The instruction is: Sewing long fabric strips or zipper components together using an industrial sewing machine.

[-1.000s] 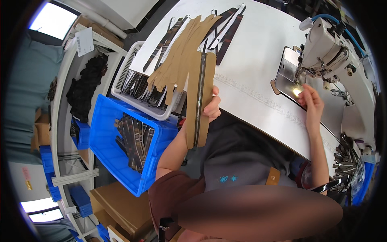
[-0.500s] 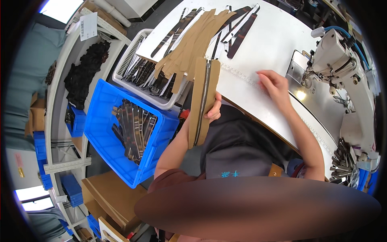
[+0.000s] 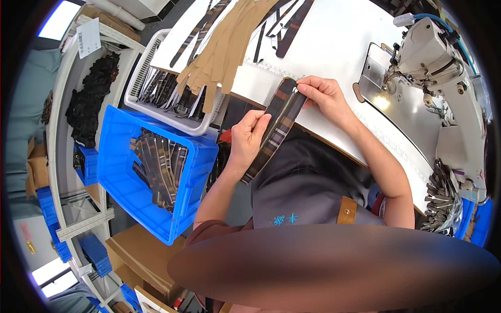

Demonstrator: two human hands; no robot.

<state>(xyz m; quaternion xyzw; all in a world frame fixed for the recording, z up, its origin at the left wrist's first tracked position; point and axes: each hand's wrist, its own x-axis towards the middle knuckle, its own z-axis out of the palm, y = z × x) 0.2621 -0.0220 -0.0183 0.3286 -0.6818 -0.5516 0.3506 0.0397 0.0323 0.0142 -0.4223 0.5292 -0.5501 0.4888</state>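
A long zipper strip [image 3: 284,121], dark cloth on one side and brown plaid on the other with a metal zipper down its length, slants above my lap. My left hand [image 3: 247,140] grips it along its left edge, thumb on top. At its far upper end, my right hand [image 3: 324,98] pinches the corner by the zipper's end between thumb and fingers. The strip's lower end hangs free over my dark apron [image 3: 297,182].
A white table [image 3: 334,47] bears tan strips [image 3: 224,44] and plaid strips [image 3: 295,28]. The sewing machine [image 3: 428,57] stands at right. Left are a white basket [image 3: 136,86] of strips and a blue bin [image 3: 109,151] holding zipper strips [image 3: 159,167].
The zipper strip has been turned from its tan side to its dark plaid side and tilted rightward. My right hand has moved left from over the table and taken hold of its upper end.
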